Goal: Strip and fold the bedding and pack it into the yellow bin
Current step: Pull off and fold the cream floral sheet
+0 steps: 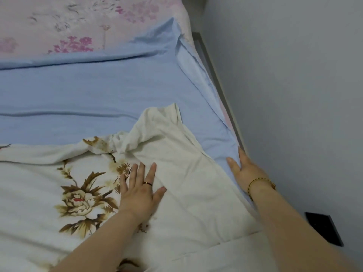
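Near edge, bottom of frame: both forearms came in from below, bare. Left hand (139, 188) lay flat, palm down, on the white floral cover (59, 183) at lower centre. Fingers spread wide, nothing gripped, just pressing the cloth. Dark ring (147, 183) on one finger of that hand.

Right hand (244, 171) sat at lower right, along the bed's right side where the mattress meets the wall (294, 85). Fingers straight and close together, thumb apart, resting on the blue sheet (88, 91) right at its edge. Could not tell whether it pinched any fabric; no clear grip visible. Gold bracelet (259, 183) on that wrist.

The floral cover filled the lower left and centre: white, with a brown flower print under and left of the left hand. Its plain white corner was turned over and rumpled, peaking toward mid-frame, lying on top of the blue sheet.

Blue sheet spanned the middle band of the frame, left edge to right edge of the bed, with long horizontal creases. Its far right corner was folded up in a loose point at upper centre.

Beyond that, upper left: pink floral sheet (68, 26) covering the far mattress.

Right side: grey bed frame rail (216, 75) running diagonally against the wall. Dark flat object (324, 228) on the wall at lower right, too unclear to identify.
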Motion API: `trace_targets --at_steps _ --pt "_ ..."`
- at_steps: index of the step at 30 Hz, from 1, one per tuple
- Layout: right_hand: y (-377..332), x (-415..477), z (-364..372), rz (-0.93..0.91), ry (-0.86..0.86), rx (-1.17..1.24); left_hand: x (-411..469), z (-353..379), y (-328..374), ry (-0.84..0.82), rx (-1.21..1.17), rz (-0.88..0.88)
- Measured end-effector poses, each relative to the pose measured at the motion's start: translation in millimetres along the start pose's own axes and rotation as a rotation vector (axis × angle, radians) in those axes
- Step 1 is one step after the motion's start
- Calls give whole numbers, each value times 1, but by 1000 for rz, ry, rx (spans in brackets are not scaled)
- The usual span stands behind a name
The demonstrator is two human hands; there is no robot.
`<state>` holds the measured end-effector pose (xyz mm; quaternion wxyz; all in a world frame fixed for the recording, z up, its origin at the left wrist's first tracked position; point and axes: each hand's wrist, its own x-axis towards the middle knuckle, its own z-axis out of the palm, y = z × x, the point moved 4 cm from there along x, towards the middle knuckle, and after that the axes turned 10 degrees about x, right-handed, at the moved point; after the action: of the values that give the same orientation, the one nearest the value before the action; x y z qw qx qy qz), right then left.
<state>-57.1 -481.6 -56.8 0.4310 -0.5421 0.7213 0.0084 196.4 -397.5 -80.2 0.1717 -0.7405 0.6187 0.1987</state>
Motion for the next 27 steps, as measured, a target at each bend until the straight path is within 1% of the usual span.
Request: trace_targets --at_steps 2,3,5,7,10,12,14,17,18,19,21,24,26,27 --pt "-2 -13 -2 -40 35 190 0 -5 0 -76 29 -3" --pt "-1 -19 -1 -59 78 286 -1 -8 0 -84 19 7" --pt "7 -40 -4 -66 178 453 -9 -16 -1 -56 -27 35" --pt "24 -67 -7 -55 243 520 -29 -18 1 -32 -93 87" --pt "51 -108 -8 -37 269 515 -78 -7 20 -85 -116 208" --pt "55 -122 -2 -58 195 457 -101 10 28 -149 -136 204" --pt "47 -127 4 -103 111 355 -112 19 33 -161 -115 193" --pt "22 -118 7 -232 136 212 -119 19 33 -160 -117 182" --pt "13 -113 8 -254 143 204 -120 17 31 -163 -132 177" --pt "2 -105 9 -253 122 221 -118 14 27 -149 -146 155" --pt "-18 -88 14 -241 55 227 -108 7 11 -47 -208 57" --pt "-46 -60 18 -244 75 249 -84 -7 -17 62 -249 -71" --pt "-63 -37 22 -178 66 320 -63 -23 -32 116 -298 -118" --pt "-71 -25 25 -133 30 323 -52 -31 -36 148 -284 -132"
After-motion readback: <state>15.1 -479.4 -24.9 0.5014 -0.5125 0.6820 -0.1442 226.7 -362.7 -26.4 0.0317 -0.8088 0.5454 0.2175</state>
